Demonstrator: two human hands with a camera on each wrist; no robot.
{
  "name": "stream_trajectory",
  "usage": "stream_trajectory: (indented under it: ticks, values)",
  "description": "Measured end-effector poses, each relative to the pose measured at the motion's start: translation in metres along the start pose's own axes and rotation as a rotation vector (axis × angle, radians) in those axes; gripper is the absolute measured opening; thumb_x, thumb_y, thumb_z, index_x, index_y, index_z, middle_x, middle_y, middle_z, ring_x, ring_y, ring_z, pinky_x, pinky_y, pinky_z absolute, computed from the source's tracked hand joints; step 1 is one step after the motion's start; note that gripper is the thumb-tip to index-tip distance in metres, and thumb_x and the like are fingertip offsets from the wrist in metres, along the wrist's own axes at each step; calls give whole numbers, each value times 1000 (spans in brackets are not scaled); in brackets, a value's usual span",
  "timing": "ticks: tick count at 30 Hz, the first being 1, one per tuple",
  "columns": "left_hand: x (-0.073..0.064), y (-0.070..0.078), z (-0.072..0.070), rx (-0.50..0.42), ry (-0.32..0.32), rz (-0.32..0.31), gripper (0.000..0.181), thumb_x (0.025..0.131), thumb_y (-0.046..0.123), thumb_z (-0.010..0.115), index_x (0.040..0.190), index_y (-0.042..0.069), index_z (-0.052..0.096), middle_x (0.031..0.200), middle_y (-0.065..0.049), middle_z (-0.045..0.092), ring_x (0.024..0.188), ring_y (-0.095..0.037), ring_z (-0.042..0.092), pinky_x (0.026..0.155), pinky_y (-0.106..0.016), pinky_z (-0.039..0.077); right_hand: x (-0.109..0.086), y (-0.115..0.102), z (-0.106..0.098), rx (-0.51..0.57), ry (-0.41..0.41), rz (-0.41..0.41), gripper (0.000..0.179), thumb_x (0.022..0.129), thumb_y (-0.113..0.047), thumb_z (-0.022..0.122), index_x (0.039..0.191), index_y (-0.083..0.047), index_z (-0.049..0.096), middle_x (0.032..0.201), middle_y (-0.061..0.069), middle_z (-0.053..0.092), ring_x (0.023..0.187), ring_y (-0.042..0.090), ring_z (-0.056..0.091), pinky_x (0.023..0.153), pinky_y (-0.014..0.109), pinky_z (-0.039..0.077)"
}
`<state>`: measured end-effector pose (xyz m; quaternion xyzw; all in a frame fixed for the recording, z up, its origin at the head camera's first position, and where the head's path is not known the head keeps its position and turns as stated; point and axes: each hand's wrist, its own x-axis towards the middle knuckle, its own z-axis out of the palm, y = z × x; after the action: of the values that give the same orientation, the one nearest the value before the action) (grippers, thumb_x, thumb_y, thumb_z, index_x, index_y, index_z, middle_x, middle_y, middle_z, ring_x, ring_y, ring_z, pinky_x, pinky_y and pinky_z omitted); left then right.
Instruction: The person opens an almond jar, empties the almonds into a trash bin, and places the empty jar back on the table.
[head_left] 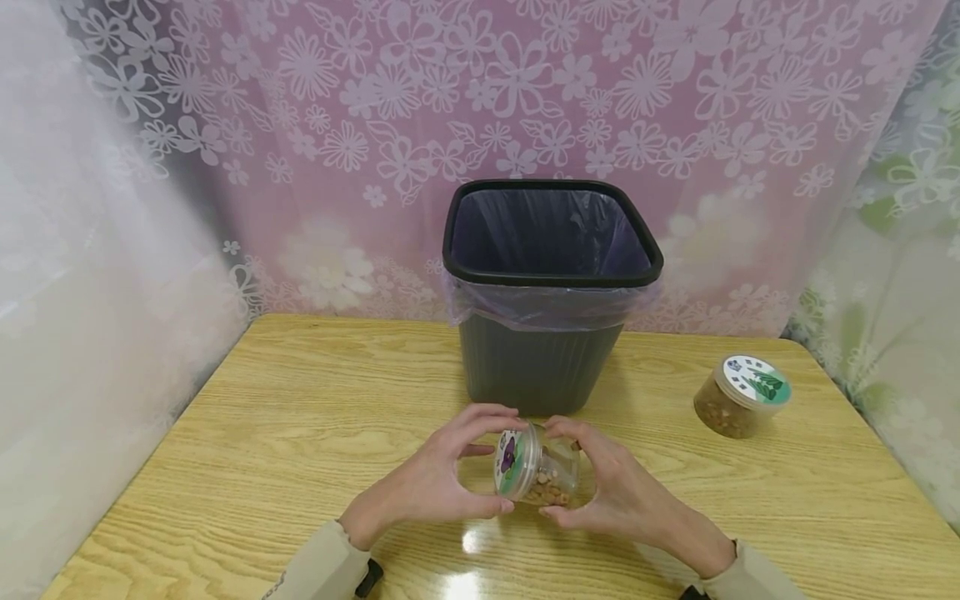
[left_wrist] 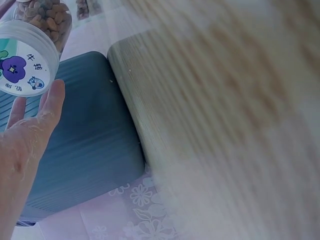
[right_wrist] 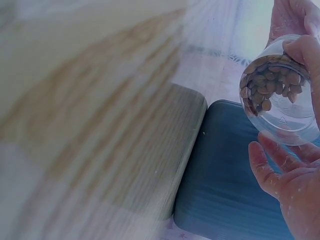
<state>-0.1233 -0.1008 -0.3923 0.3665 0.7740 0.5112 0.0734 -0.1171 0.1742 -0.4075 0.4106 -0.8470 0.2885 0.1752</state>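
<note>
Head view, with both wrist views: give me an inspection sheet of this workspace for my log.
Surface: glossy wood-grain tabletop, light glare near the front.
Job's things: clear jar tipped sideways, lid on and facing the person's left, partly filled with brown nut-like pieces.
Clutter: second lidded jar upright at right; dark bin with a purplish liner behind the hands.
Grippers: left hand holds the lid end; right hand holds the base end.
Cables: nothing seen.
Surroundings: pink floral sheet behind, paler sheeting at both sides.
</note>
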Motion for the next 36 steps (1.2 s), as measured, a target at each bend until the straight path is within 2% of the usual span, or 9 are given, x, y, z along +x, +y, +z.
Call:
stream_trajectory:
  ticks: [4,11,18,23,29,36]
  values:
    - [1,-1,0,-4,-4,0,80,81,18,87,149,34,48,156,8,38,144,-20,43,111,-42,51,0,0,0,7,-3,9,90,61,-26,98,136,-9,50,134,4,61,117,20,66,90,39,61]
    - [2,-2,1,-17,-4,-16,79,82,19,86,150,34,47,156,0,40,142,-22,46,110,-38,52,2,0,-1,11,11,-12,90,61,-24,99,135,-7,51,133,7,62,115,22,67,89,39,61]
    - [2,-1,1,-22,6,-58,79,82,21,86,148,38,46,150,9,42,134,-20,51,106,-39,55,1,0,0,8,4,-1,90,60,-24,99,135,-8,51,133,6,62,117,22,67,92,37,61]
    - [2,0,2,-21,12,-89,78,82,24,86,147,41,46,147,12,44,127,-17,53,102,-38,57,1,0,-1,10,14,-15,87,65,-28,97,136,-9,51,133,7,63,116,24,67,90,41,61]
    - [2,0,2,-10,24,-116,76,84,30,85,149,37,46,144,11,45,124,-16,55,100,-34,58,1,-1,-1,11,21,-26,84,69,-32,95,137,-9,51,133,7,62,115,24,67,88,42,62]
    - [1,2,3,-8,34,-143,77,85,34,84,151,31,46,142,13,47,123,-16,57,97,-28,57,1,-1,0,11,7,-4,90,62,-26,98,136,-8,50,134,7,62,117,24,67,90,40,61]
